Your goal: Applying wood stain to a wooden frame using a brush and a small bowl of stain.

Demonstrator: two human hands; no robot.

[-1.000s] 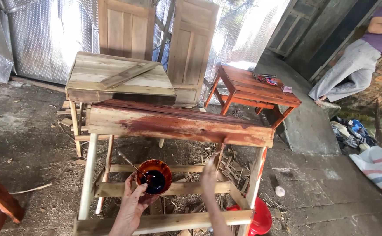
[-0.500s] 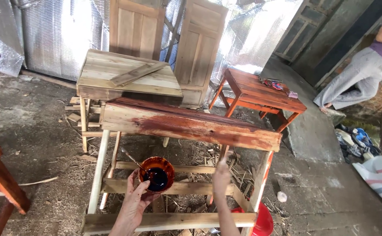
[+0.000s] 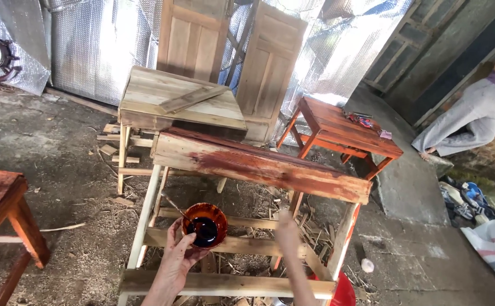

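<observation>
My left hand [image 3: 175, 262] holds a small round bowl [image 3: 204, 226] of dark red-brown stain, with a thin stick or brush handle [image 3: 174, 207] leaning in it. My right hand [image 3: 286, 228] reaches up under the front edge of a wooden table [image 3: 259, 164]; its fingers are blurred and whether they hold anything is unclear. The table's top edge is partly stained red, while its pale legs and crossbars [image 3: 230, 245] are bare wood.
A bare wooden table [image 3: 179, 105] stands behind, two wooden door panels [image 3: 193, 37] lean on the foil wall. A red-stained stool [image 3: 344, 133] is at right, another stained piece [image 3: 4, 209] at left. A red bucket [image 3: 344, 292] sits below. Someone crouches far right [image 3: 474, 122].
The view has tilted and shifted so the tables sit more to the right. My right hand rose toward the table's underside. The bowl stays in my left hand.
</observation>
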